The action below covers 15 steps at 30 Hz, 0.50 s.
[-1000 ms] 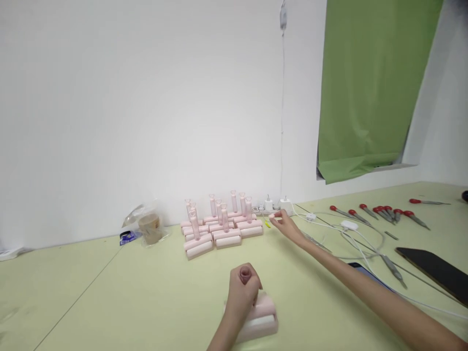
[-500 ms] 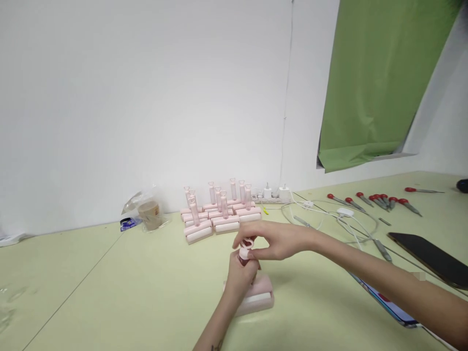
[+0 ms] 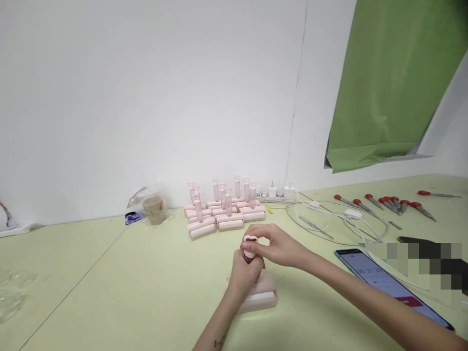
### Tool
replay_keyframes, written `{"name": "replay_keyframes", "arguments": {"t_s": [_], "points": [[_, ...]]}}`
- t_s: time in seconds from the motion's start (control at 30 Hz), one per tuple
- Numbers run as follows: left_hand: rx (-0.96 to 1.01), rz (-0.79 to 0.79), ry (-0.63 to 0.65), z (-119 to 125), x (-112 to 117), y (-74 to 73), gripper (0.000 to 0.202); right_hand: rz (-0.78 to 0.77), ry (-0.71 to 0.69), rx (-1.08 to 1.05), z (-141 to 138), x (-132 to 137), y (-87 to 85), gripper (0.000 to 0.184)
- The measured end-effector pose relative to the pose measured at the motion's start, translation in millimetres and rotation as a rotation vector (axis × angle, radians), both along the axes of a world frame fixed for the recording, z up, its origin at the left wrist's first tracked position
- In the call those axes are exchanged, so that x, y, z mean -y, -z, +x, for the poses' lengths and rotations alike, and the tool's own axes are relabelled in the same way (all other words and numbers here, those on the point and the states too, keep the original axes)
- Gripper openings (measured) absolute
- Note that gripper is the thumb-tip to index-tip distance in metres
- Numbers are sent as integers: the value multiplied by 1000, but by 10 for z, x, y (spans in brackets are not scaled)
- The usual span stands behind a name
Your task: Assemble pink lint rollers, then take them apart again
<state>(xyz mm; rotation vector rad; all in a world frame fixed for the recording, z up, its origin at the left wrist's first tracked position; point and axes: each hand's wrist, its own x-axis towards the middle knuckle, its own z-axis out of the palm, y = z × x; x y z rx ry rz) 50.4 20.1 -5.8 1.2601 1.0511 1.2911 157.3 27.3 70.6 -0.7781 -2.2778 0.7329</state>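
A pink lint roller (image 3: 259, 295) with a white roll rests on the table, its handle pointing up. My left hand (image 3: 245, 273) is closed around that handle and hides most of it. At the handle's top sits a pale pink heart-shaped end cap (image 3: 250, 250). My right hand (image 3: 274, 246) pinches this cap between thumb and fingers, just above the left fist. Several similar pink lint rollers (image 3: 230, 223) stand grouped near the wall, their clear pink handles upright with heart-shaped loops on top.
At the right lie a lit phone (image 3: 380, 280), white cables (image 3: 353, 214) and several red-handled tools (image 3: 393, 202). A power strip (image 3: 276, 199) runs along the wall. Left of the rollers stand a bagged cup (image 3: 154, 209) and a blue tape roll (image 3: 133, 217). Clear plastic (image 3: 12, 292) lies far left.
The heart-shaped cap has turned, its loop now showing more openly towards me. My right fingers have shifted in closer around it. The view has moved slightly, and more of the phone shows.
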Motion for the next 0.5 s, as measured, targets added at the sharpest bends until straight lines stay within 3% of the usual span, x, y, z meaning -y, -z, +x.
{"name": "replay_keyframes", "arguments": {"t_s": [0.33, 0.5], "points": [[3, -23, 31, -6, -34, 68, 12, 14, 41, 66, -29, 5, -17, 27], [-10, -18, 137, -93, -12, 31, 20, 46, 36, 27, -19, 5, 34, 23]]}}
